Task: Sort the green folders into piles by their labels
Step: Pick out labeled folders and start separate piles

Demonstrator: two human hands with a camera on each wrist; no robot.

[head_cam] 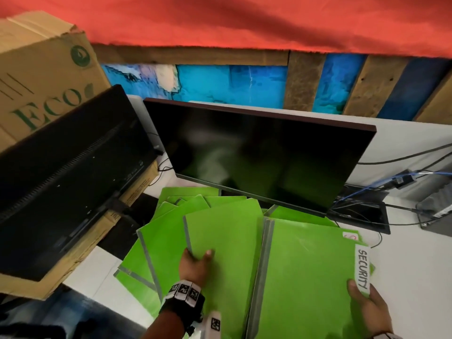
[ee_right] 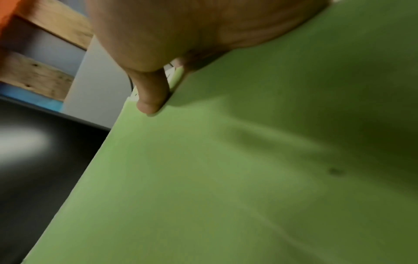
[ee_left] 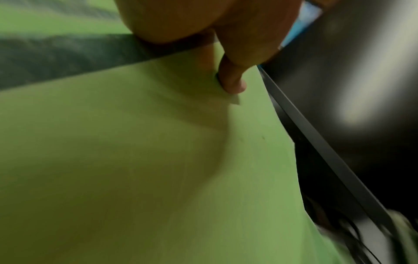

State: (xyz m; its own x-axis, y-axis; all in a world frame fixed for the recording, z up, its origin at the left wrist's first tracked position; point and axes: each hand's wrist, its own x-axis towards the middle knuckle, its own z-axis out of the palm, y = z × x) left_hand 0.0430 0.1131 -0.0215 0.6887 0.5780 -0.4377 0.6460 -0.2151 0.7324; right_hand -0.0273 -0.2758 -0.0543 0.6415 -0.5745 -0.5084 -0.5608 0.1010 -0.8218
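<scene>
Left hand grips the near edge of an unlabelled-looking folder, thumb on top, fingers curled under, over the loose heap spread on the desk to the left of those fingers. Right hand pinches the SECURITY folder at its near right corner, thumb beside the label. Likely best: turn the left folder until its tab reads, keep each thumb off the lettering, then lay like on like, clear of the monitor beyond the fingers.
</scene>
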